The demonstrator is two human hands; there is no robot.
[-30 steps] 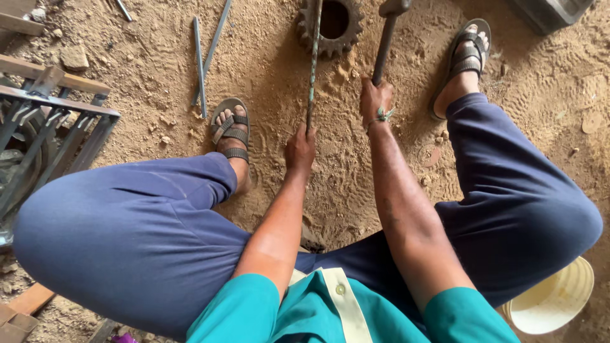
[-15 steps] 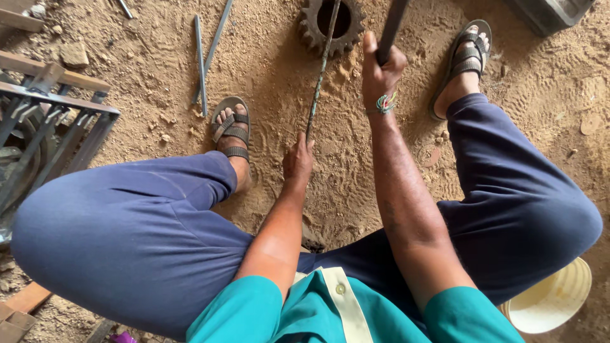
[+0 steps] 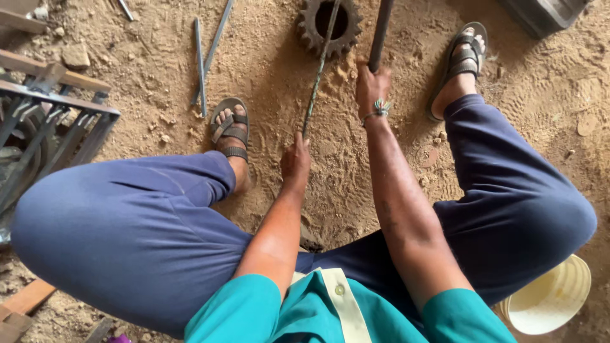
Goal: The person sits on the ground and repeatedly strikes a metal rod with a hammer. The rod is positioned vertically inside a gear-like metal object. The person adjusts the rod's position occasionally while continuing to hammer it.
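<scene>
Your left hand (image 3: 296, 160) grips thin rod (image 3: 319, 70), steadying it over far gear (image 3: 330, 25) | your right hand (image 3: 372, 89) clenches dark handle (image 3: 380, 33), raised above sandy floor (image 3: 273, 76).

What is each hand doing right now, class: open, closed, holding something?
Left hand: closed on the thin metal rod.
Right hand: closed on the thicker dark bar.

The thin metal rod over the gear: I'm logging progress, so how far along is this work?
In hand: the left hand grips the thin metal rod, whose far end lies across the rusty toothed gear wheel; the right hand holds a thick dark tool handle. Two loose thin metal rods lie untouched on the sandy ground. Nothing looks finished.
</scene>
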